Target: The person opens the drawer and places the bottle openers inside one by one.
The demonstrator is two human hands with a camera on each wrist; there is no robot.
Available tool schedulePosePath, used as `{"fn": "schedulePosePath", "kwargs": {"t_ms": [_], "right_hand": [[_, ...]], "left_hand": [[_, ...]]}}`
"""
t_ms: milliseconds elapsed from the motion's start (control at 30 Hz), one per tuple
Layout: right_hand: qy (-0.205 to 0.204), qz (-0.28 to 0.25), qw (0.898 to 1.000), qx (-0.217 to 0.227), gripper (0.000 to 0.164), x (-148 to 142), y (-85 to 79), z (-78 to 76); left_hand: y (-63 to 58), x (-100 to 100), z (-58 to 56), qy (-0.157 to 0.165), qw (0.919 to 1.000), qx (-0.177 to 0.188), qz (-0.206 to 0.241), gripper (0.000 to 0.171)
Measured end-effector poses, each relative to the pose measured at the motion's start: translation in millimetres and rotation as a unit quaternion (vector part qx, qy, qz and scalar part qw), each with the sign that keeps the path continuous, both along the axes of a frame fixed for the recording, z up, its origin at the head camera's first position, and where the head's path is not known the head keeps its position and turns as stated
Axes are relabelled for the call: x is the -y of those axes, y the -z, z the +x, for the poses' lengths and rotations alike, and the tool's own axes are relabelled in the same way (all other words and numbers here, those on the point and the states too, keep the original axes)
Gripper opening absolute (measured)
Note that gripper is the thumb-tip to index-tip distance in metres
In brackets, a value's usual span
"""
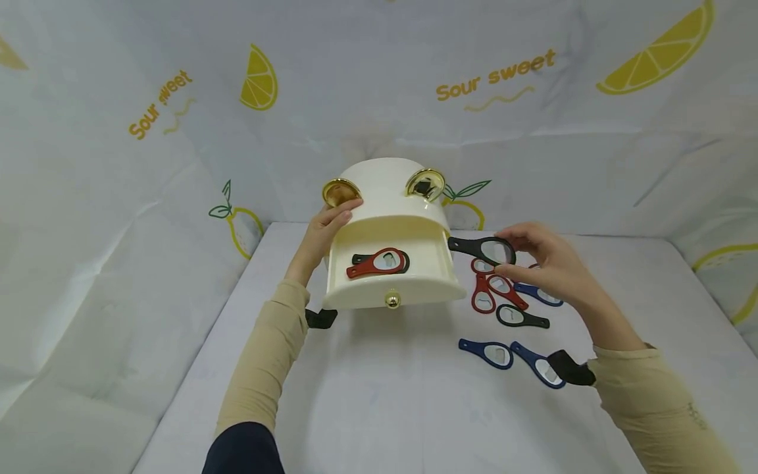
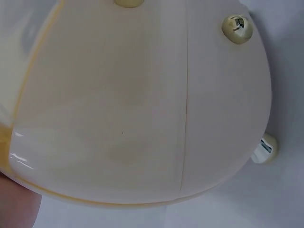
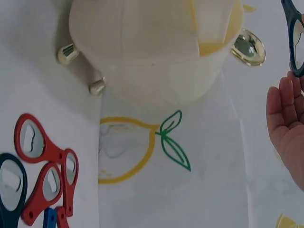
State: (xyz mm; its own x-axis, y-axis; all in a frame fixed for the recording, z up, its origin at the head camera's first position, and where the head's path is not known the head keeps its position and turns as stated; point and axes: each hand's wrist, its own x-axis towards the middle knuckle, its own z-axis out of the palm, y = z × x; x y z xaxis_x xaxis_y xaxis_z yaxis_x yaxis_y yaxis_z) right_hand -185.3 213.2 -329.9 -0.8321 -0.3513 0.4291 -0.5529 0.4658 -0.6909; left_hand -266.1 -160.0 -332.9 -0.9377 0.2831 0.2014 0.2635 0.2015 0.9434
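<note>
My right hand (image 1: pixel 545 260) pinches a black bottle opener (image 1: pixel 468 246) by its wide end, thumb below and fingers above. The opener's handle points left, overlapping the right side of a cream drawer box (image 1: pixel 385 174). The box's drawer (image 1: pixel 393 291) is pulled out and holds a red bottle opener (image 1: pixel 370 266) lying over a black one (image 1: pixel 359 258). With fingers extended, my left hand (image 1: pixel 326 234) rests on the box's left side, just below a gold disc (image 1: pixel 341 191). The left wrist view shows mostly the box's smooth side (image 2: pixel 118 104).
Several red, blue and black openers lie in a cluster right of the drawer, among them a red one (image 1: pixel 482 299). Nearer the front are two blue openers, one (image 1: pixel 474 347) left of the other. A white cloth wall (image 1: pixel 367 85) with lemon prints stands behind the box.
</note>
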Motion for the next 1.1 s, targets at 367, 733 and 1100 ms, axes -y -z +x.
{"fn": "schedulePosePath", "kwargs": {"t_ms": [367, 733, 1100], "right_hand": [[-0.009, 0.006, 1.000, -0.009, 0.046, 60, -18.3, -19.9], [-0.010, 0.007, 0.999, 0.053, 0.046, 104, -19.8, -29.3], [-0.060, 0.015, 0.995, 0.075, 0.048, 125, -12.3, -36.6]], "left_hand": [[2.0, 0, 0.6, 0.001, 0.9998, -0.019, -0.005, 0.038], [2.4, -1, -0.8, -0.002, 0.9996, -0.027, -0.008, 0.038], [2.5, -2, 0.7, 0.000, 0.9998, -0.018, 0.006, 0.038]]}}
